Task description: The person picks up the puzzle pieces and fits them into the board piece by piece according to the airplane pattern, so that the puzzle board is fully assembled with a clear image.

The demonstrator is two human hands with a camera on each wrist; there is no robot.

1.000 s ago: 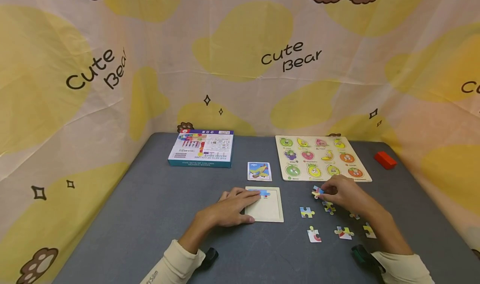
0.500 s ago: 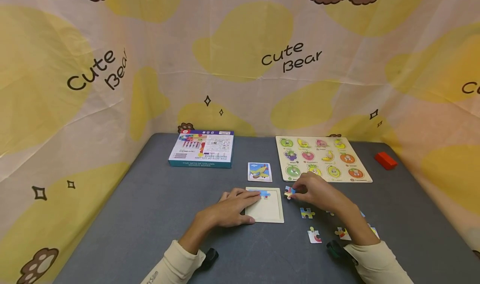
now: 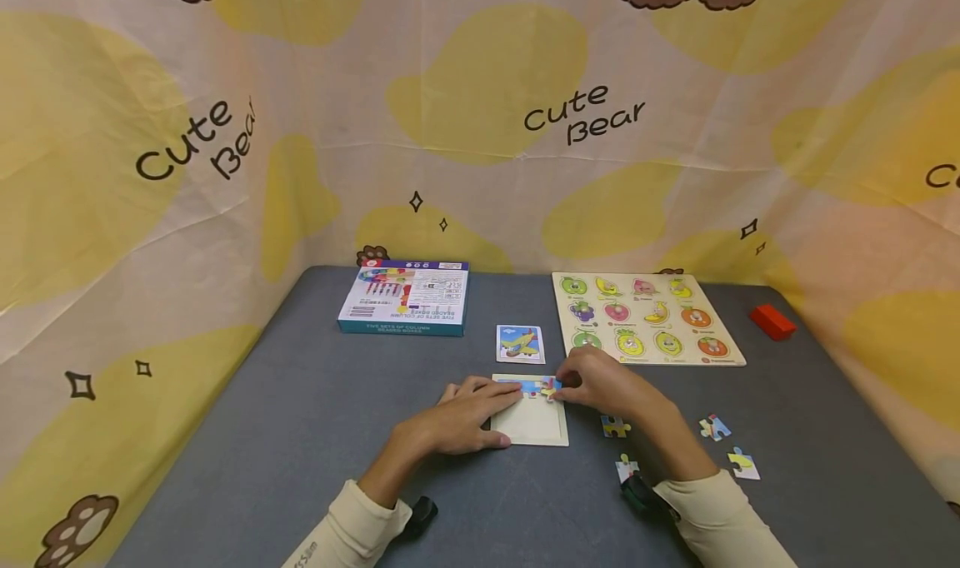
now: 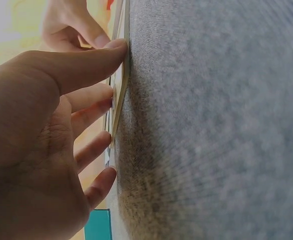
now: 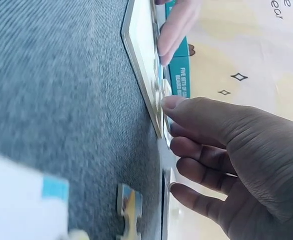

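A square wooden puzzle tray [image 3: 528,425] lies flat in front of me, with blue puzzle pieces along its far edge, partly hidden by my fingers. My left hand [image 3: 467,418] rests on the tray's left side, its fingers extended over the blue pieces and its thumb at the near edge. At the tray's far right corner, my right hand [image 3: 600,382] pinches a jigsaw piece [image 3: 550,387] between thumb and index finger. That piece sits at the end of the blue row; whether it is fully seated I cannot tell. Behind the tray lies an airplane picture card [image 3: 520,345].
Loose jigsaw pieces lie right of the tray, including a blue-yellow one [image 3: 615,427], a white one [image 3: 627,468] and a yellow-white one [image 3: 742,463]. My right forearm hides part of that area. Farther back are a flat box [image 3: 402,301], a fruit board [image 3: 637,326] and a red block [image 3: 772,322].
My right hand has carried the jigsaw piece leftward from the loose pieces to the tray's far right corner. The left hand has stayed on the tray.
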